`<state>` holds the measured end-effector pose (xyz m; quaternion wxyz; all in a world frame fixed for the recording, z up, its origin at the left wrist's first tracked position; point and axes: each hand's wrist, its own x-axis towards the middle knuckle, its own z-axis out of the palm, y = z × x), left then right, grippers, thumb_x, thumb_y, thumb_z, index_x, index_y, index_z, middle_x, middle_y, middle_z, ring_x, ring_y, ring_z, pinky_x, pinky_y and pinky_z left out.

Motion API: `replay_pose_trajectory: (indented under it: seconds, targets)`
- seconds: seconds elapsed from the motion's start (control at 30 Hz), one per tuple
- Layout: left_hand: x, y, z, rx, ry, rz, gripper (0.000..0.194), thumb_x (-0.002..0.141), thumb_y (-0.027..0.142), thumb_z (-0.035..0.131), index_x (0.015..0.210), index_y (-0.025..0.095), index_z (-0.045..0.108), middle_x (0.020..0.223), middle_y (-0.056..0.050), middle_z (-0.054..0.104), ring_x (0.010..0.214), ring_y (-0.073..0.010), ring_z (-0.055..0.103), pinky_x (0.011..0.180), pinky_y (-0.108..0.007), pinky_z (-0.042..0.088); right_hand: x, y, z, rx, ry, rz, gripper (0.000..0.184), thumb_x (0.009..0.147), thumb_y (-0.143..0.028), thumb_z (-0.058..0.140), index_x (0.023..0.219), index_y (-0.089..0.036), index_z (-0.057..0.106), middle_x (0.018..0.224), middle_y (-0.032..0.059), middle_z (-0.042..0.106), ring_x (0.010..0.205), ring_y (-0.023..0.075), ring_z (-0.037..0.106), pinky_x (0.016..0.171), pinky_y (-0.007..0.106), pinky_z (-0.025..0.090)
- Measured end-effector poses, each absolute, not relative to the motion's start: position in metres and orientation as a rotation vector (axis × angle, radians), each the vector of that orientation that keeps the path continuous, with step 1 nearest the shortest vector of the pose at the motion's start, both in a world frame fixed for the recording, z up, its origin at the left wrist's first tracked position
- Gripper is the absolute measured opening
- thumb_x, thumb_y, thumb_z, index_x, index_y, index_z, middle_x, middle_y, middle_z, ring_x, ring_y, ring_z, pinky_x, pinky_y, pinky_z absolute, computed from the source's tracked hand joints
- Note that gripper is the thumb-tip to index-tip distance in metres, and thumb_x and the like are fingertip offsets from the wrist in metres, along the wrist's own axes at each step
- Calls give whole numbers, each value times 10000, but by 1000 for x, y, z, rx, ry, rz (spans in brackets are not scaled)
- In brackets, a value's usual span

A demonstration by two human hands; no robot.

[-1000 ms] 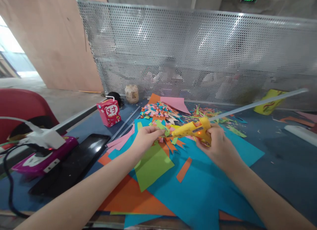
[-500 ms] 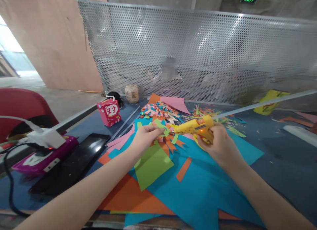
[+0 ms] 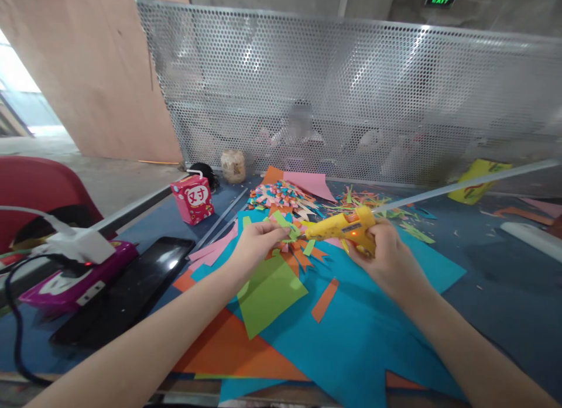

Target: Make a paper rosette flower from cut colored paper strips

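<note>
My right hand [image 3: 389, 250] is wrapped round a yellow hot glue gun [image 3: 338, 228] with a small orange light lit on its side. A long translucent glue stick [image 3: 439, 187] runs out of its back end. The nozzle points left and meets a green paper piece [image 3: 287, 225] pinched between the thumb and fingers of my left hand [image 3: 261, 239]. Cut orange paper strips [image 3: 304, 259] lie just below the fingertips. Under both hands spread a green paper sheet [image 3: 270, 297] and a large blue paper sheet [image 3: 342, 343].
A heap of coloured paper curls [image 3: 281, 192] and thin shreds [image 3: 360, 200] lie behind. At left are a pink drink carton [image 3: 192, 198], a black phone [image 3: 127, 291] and a purple power strip [image 3: 79, 288] with cables. A perforated metal screen [image 3: 351, 98] stands behind, a person beyond it.
My right hand has brought the glue gun slightly left and down, so its nozzle now meets the green paper. My left hand has stayed in place.
</note>
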<state>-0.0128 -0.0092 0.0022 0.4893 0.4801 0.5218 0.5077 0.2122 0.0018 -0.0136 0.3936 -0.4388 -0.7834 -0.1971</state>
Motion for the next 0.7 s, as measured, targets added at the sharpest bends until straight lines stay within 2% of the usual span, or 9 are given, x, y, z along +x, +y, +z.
replay_pose_trajectory:
  seconds: [0.1, 0.4, 0.7]
  targets:
    - [-12, -11, 5, 1168, 1249, 1241, 207, 590, 316, 662, 636, 115, 645, 622, -54, 655, 576, -141, 604, 636, -267, 457, 212, 2, -12, -1097, -1973, -513, 219, 764, -356, 509, 774, -230, 329, 862, 72, 531, 752, 208, 584, 505, 268, 441]
    - [-14, -8, 2, 1160, 1332, 1223, 246, 566, 353, 665, 646, 121, 650, 586, -72, 652, 586, -176, 610, 491, -243, 425, 209, -2, -13, -1115, -1993, -521, 205, 764, -341, 501, 786, -230, 330, 854, 64, 523, 687, 185, 574, 468, 252, 415]
    - [-14, -10, 4, 1188, 1243, 1236, 177, 626, 300, 636, 642, 124, 644, 657, -41, 650, 569, -130, 604, 586, -242, 440, 214, 4, -12, -1133, -1961, -557, 224, 758, -365, 514, 790, -224, 343, 865, 75, 534, 749, 204, 580, 510, 263, 429]
